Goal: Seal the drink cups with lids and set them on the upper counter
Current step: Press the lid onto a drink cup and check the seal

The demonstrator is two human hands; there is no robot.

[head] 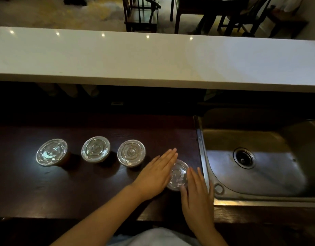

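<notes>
Dark tabletop (100,189) by its sink-side edge: my left hand (155,176) and right hand (197,196), fingers flat and open, flank the fourth cup's lid (178,174) to seat it.

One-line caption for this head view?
Both hands flank the fourth lidded cup beside the sink.

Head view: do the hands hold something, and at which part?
Nothing is gripped. Both flat hands, left and right, flank the lidded cup nearest the sink, touching its lid rim.
</notes>
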